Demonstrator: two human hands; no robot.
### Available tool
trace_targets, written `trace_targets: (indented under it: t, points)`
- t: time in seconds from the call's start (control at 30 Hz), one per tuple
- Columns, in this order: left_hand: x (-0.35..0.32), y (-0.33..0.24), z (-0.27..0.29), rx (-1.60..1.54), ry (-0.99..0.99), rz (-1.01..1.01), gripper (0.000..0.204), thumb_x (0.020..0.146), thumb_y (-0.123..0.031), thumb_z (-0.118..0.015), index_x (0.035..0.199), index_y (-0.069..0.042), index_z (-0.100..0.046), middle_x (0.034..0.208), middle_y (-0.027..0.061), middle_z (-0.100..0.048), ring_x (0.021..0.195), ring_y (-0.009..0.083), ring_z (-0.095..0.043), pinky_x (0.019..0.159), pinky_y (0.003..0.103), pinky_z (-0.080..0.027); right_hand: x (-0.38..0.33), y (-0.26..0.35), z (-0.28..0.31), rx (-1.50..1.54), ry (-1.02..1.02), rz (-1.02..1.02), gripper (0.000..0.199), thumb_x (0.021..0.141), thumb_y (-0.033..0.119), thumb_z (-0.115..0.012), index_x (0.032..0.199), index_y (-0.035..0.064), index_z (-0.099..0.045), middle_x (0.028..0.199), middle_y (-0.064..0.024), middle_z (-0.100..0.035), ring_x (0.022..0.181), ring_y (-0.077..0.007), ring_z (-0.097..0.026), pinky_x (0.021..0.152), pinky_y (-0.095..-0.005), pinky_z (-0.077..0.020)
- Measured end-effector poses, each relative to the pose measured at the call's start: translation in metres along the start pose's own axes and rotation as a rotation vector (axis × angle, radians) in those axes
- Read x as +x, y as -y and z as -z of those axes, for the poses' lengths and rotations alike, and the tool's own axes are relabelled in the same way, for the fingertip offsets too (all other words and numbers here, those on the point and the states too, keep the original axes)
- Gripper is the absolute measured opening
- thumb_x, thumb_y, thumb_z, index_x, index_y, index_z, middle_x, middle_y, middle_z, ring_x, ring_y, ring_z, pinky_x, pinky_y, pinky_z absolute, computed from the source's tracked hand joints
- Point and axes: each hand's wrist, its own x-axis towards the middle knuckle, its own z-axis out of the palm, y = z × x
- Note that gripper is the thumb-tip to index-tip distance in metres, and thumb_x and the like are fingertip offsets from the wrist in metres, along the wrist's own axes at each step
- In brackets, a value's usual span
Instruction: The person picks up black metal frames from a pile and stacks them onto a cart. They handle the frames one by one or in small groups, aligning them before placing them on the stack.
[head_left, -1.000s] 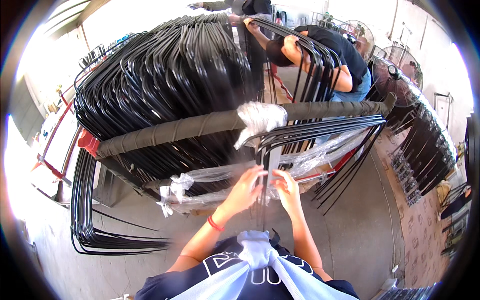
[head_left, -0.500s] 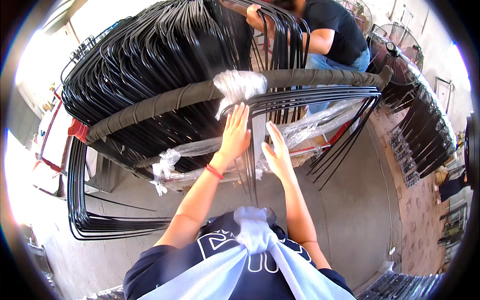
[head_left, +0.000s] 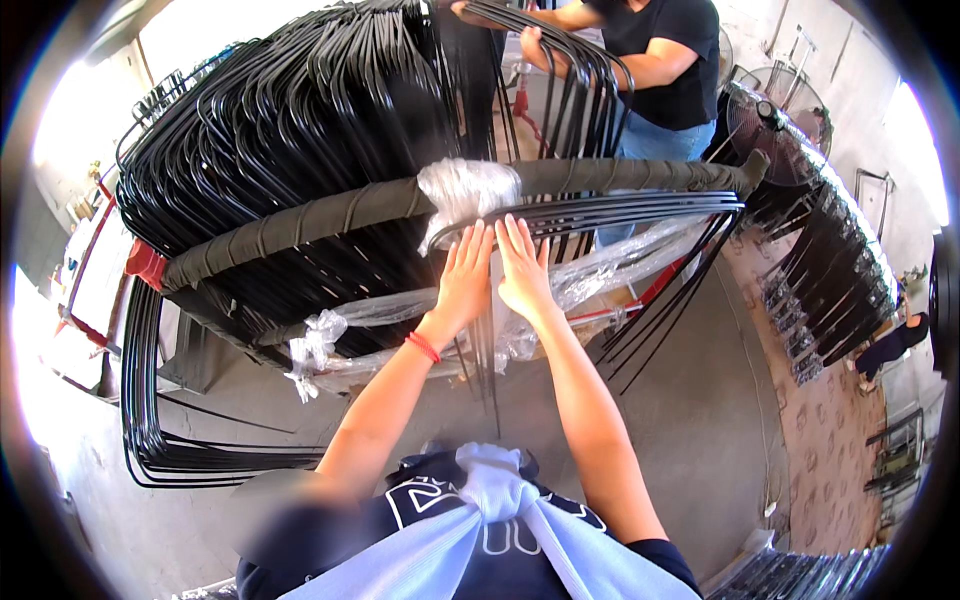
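Note:
My left hand and my right hand lie side by side with fingers straight, both open. Their fingertips meet the near end of a bundle of bent black metal rods. The bundle's top runs off to the right along a dark cloth-wrapped bar, and its legs hang down at both ends. Crumpled clear plastic wrap covers the middle of the bar, just beyond my fingers. Neither hand is closed around a rod.
Behind the bar hangs a dense stack of black bent rods. Another rod bundle hangs at the left. A co-worker grips several rods at the far side. Dark parts hang in a row at the right, near large fans.
My right hand has moved up and left onto the rods, closing the gap to my left hand. The co-worker has straightened somewhat, still holding rods. The view has shifted slightly.

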Motion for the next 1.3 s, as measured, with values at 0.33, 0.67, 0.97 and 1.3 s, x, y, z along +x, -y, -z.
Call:
trace_targets:
  t: [0.33, 0.67, 0.97, 1.3]
  points:
    - [0.000, -0.007, 0.000, -0.045, 0.001, 0.033, 0.075, 0.071, -0.007, -0.055, 0.137, -0.003, -0.019, 0.143, 0.0173, -0.019, 0.133, 0.0312, -0.017, 0.106, 0.043, -0.019, -0.007, 0.006, 0.002, 0.006, -0.016, -0.023, 0.078, 0.066, -0.006, -0.047, 0.138, 0.0132, -0.025, 0.146, -0.0055, -0.014, 0.135, -0.0256, -0.011, 0.104, -0.0558, -0.0100]
    - [-0.001, -0.008, -0.003, -0.045, -0.052, 0.028, 0.080, 0.065, -0.002, -0.057, 0.137, -0.002, -0.021, 0.141, 0.0188, -0.021, 0.132, 0.0316, -0.019, 0.106, 0.043, -0.020, -0.006, 0.003, -0.004, -0.050, -0.019, -0.025, 0.083, 0.066, 0.006, -0.060, 0.139, 0.0139, -0.021, 0.146, -0.0056, -0.014, 0.135, -0.0259, -0.012, 0.103, -0.0587, -0.0127]
    - [0.000, -0.011, 0.000, -0.059, -0.004, 0.063, 0.075, 0.072, -0.010, -0.057, 0.137, -0.001, -0.020, 0.142, 0.0173, -0.021, 0.133, 0.0311, -0.017, 0.105, 0.046, -0.019, -0.008, 0.002, -0.010, -0.068, -0.059, -0.010, 0.087, 0.064, 0.009, -0.066, 0.139, 0.0146, -0.021, 0.146, -0.0064, -0.013, 0.135, -0.0275, -0.012, 0.101, -0.0607, -0.0152]
    - [-0.001, -0.010, -0.003, -0.021, -0.005, 0.073, 0.073, 0.074, -0.015, -0.056, 0.137, -0.002, -0.020, 0.142, 0.0173, -0.020, 0.134, 0.0306, -0.016, 0.105, 0.046, -0.020, -0.008, 0.007, -0.005, 0.018, -0.043, -0.062, 0.073, 0.071, 0.005, -0.055, 0.137, 0.0161, -0.026, 0.146, -0.0060, -0.016, 0.135, -0.0260, -0.013, 0.104, -0.0574, -0.0117]
